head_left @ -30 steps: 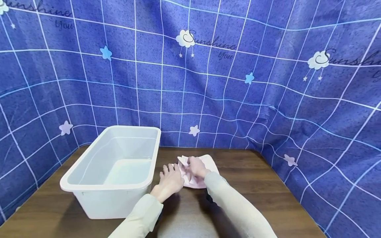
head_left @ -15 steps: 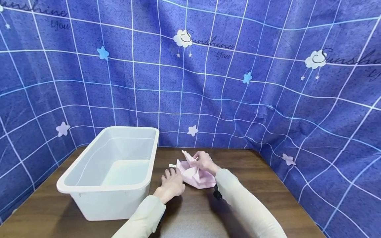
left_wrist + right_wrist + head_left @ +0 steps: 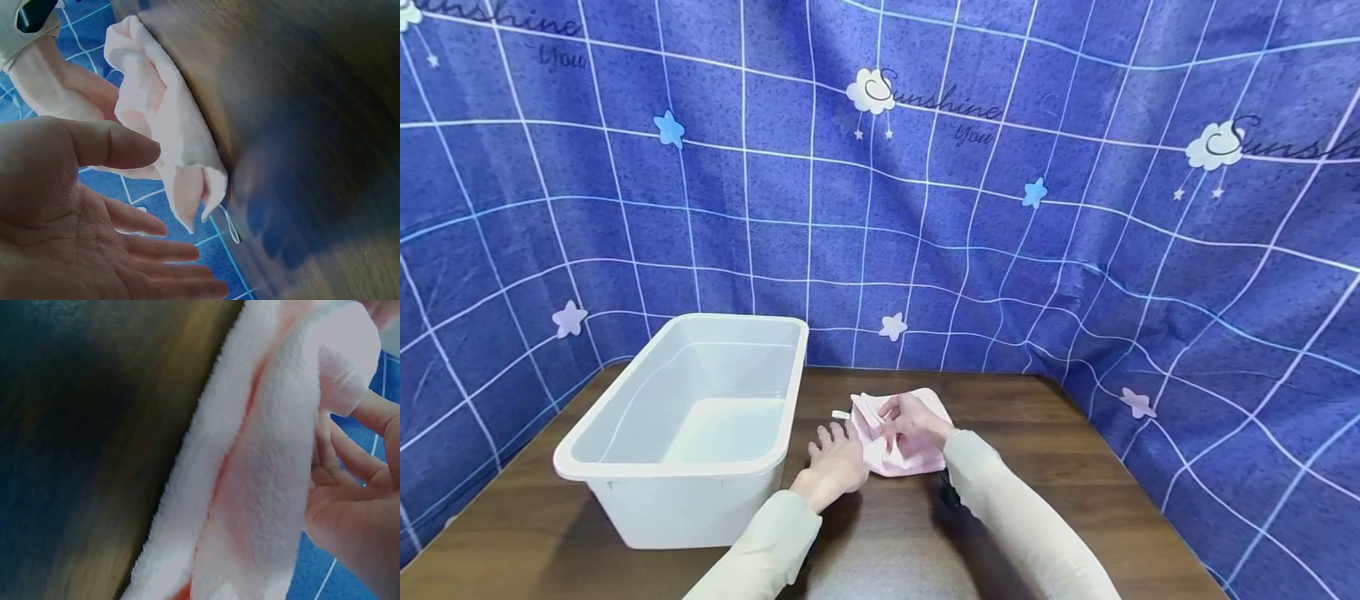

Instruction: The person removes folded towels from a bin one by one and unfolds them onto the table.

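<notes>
A small pale pink towel (image 3: 921, 458), fluffy and creased, lies on the wooden table with part of it bunched up. My right hand (image 3: 913, 418) pinches a raised fold of it; in the right wrist view the thumb of that hand (image 3: 356, 494) meets the fold while its other fingers are partly behind the cloth. To the left, my left hand (image 3: 835, 465) has its fingers spread beside the towel's left edge. Its palm shows in the left wrist view, thumb close to the towel (image 3: 150, 106). A thin white loop (image 3: 231, 226) sticks out from the towel's corner.
A large white plastic tub (image 3: 681, 508) stands left of my left hand, with its open top up. The brown wooden table (image 3: 1037, 492) ends at a blue grid-patterned curtain (image 3: 925, 225) behind and at the right.
My right hand lifted the towel into a peak half a second ago, and it has lowered since, its back part spread out again. The left hand stays beside it.
</notes>
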Demonstrator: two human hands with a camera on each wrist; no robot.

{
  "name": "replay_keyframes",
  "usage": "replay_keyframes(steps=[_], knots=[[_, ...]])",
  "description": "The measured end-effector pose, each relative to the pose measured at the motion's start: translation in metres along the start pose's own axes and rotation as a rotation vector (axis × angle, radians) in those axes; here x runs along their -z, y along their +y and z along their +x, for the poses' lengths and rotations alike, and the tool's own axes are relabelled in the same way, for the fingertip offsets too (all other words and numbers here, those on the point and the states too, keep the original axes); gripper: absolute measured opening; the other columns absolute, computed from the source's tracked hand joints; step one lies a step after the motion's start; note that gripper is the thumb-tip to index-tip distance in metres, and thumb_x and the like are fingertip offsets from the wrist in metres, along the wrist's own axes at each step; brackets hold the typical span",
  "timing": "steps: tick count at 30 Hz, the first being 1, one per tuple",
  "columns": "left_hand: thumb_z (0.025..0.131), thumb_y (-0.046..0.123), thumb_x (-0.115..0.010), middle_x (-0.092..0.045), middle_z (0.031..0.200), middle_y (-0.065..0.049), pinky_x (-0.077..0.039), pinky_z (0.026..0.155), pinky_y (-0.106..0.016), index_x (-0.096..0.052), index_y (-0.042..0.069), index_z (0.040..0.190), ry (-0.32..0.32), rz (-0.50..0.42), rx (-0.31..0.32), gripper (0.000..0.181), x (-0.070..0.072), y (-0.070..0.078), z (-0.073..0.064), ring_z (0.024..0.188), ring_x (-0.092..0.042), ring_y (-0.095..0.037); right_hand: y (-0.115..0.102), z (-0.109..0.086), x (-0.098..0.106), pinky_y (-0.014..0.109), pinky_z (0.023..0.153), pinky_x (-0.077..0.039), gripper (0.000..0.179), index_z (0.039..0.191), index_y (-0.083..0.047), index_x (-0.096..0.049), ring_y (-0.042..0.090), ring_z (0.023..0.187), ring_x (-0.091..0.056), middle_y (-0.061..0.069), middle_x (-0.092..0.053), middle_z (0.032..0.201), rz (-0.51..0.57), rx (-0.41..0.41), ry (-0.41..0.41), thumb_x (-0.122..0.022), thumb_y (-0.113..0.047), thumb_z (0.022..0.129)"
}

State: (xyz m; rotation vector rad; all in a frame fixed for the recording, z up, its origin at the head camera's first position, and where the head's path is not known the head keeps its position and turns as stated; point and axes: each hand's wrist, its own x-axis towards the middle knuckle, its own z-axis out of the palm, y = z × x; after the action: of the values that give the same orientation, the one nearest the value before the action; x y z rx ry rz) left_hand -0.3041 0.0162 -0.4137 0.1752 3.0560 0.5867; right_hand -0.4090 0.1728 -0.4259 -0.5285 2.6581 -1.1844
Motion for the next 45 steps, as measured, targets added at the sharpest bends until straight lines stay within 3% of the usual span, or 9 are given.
replay_keyframes(steps=[4, 8, 13, 17, 26, 31, 35, 38, 45], knots=[[0.085, 0.02, -0.063, -0.033, 0.147, -0.035, -0.026, 0.109, -0.066, -0.033, -0.009, 0.144, 0.012, -0.001, -0.001, 0.071, -0.001, 0.0, 0.0, 0.139, -0.024, -0.054, -0.004, 0.001, -0.007, 0.017, 0.045, -0.042, 0.04, 0.108, 0.007, -0.059, 0.006, 0.048, -0.049, 0.004, -0.062, 0.074, -0.093, -0.018, -0.065, -0.078, -0.006, 0.075], [0.085, 0.019, -0.063, -0.033, 0.146, -0.036, -0.027, 0.108, -0.066, -0.033, -0.009, 0.144, 0.015, -0.002, -0.003, 0.072, -0.001, -0.001, -0.001, 0.139, -0.025, -0.054, -0.01, 0.0, -0.012, 0.016, 0.052, -0.038, 0.053, 0.111, 0.003, -0.056, 0.006, 0.056, -0.048, 0.002, -0.062, 0.074, -0.268, 0.015, -0.111, -0.083, -0.009, 0.067], [0.086, 0.02, -0.063, -0.032, 0.147, -0.036, -0.026, 0.109, -0.066, -0.032, -0.009, 0.144, 0.002, 0.004, 0.001, 0.072, -0.002, -0.002, 0.0, 0.139, -0.024, -0.054, -0.013, 0.002, -0.022, 0.022, 0.07, -0.045, 0.039, 0.098, -0.001, -0.056, 0.01, 0.07, -0.053, 0.002, -0.063, 0.075, -0.466, 0.069, -0.035, -0.08, -0.01, 0.069], [0.086, 0.02, -0.062, -0.032, 0.147, -0.035, -0.027, 0.109, -0.066, -0.033, -0.008, 0.144, 0.003, 0.008, -0.012, 0.07, -0.004, -0.002, 0.001, 0.139, -0.025, -0.054, -0.01, 0.006, -0.029, 0.025, 0.065, -0.046, 0.02, 0.084, -0.005, -0.057, 0.013, 0.069, -0.052, 0.001, -0.057, 0.075, -0.577, 0.08, 0.044, -0.073, -0.016, 0.08], [0.092, 0.026, -0.057, -0.033, 0.149, -0.031, -0.026, 0.109, -0.065, -0.039, 0.001, 0.144, -0.011, 0.019, -0.086, 0.06, -0.008, 0.002, 0.007, 0.14, -0.023, -0.052, -0.017, 0.0, 0.008, 0.032, 0.061, -0.054, 0.016, 0.093, 0.006, -0.065, 0.023, 0.07, -0.065, 0.017, -0.07, 0.085, -0.419, 0.075, 0.258, -0.067, -0.005, 0.081], [0.095, 0.024, -0.051, -0.032, 0.152, -0.026, -0.025, 0.111, -0.063, -0.044, 0.008, 0.143, -0.032, 0.034, -0.134, 0.051, -0.011, 0.002, 0.011, 0.143, -0.022, -0.049, -0.016, -0.007, 0.041, 0.027, 0.042, -0.051, 0.013, 0.092, 0.007, -0.065, 0.011, 0.044, -0.058, 0.02, -0.071, 0.083, -0.224, 0.017, 0.307, -0.064, 0.001, 0.081], [0.098, 0.022, -0.047, -0.03, 0.155, -0.022, -0.023, 0.112, -0.064, -0.044, 0.012, 0.144, -0.083, 0.055, -0.176, 0.047, -0.012, 0.0, 0.011, 0.145, -0.02, -0.045, -0.013, -0.013, 0.063, 0.032, 0.044, -0.054, 0.014, 0.095, 0.008, -0.066, 0.005, 0.037, -0.054, 0.02, -0.073, 0.085, -0.116, -0.035, 0.32, -0.063, 0.001, 0.083], [0.098, 0.021, -0.046, -0.032, 0.155, -0.02, -0.023, 0.112, -0.064, -0.046, 0.012, 0.143, -0.117, 0.058, -0.206, 0.046, -0.014, -0.002, 0.01, 0.145, -0.022, -0.043, -0.01, -0.019, 0.078, 0.033, 0.045, -0.054, 0.013, 0.095, 0.007, -0.067, 0.013, 0.038, -0.058, 0.019, -0.073, 0.081, -0.119, -0.039, 0.342, -0.063, 0.0, 0.085], [0.099, 0.025, -0.044, -0.034, 0.154, -0.02, -0.021, 0.112, -0.065, -0.048, 0.011, 0.142, -0.162, 0.048, -0.2, 0.045, -0.019, -0.005, 0.01, 0.145, -0.024, -0.041, 0.0, -0.033, 0.111, 0.028, 0.04, -0.05, 0.012, 0.094, 0.006, -0.067, 0.005, 0.039, -0.054, 0.01, -0.065, 0.064, -0.158, 0.012, 0.408, -0.064, -0.003, 0.085]])
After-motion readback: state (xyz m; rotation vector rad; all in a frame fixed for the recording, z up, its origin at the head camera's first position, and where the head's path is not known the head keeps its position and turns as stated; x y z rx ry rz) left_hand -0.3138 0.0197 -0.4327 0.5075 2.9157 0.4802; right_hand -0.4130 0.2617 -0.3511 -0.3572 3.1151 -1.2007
